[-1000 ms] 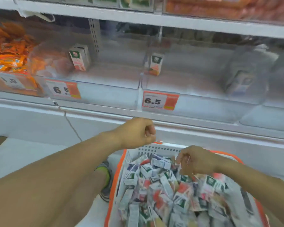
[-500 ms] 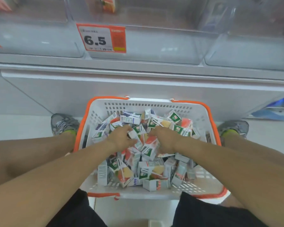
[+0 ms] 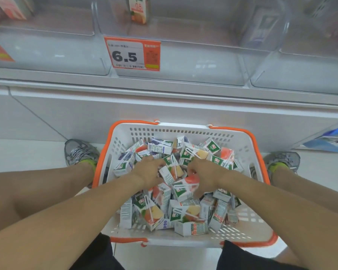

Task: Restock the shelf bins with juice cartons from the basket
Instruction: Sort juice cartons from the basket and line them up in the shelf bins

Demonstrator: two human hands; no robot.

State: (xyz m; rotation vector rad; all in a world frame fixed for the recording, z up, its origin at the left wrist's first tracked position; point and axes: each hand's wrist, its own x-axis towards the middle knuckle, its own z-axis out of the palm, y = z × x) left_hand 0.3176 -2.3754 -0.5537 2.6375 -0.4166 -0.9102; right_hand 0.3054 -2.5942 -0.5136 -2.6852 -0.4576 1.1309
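White basket [image 3: 125, 137] holds jumbled green-and-white juice cartons [image 3: 185, 211].

Left hand [image 3: 147, 170] dropped from shelf edge into basket [image 3: 183, 129]; both hands among cartons [image 3: 185, 213].

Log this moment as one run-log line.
phase: picking cartons | left hand: in the basket, on the juice cartons | right hand: in the pile, grip unclear | shelf bin: one carton

Bright, even light; soft focus, wide-angle bending at the edges.
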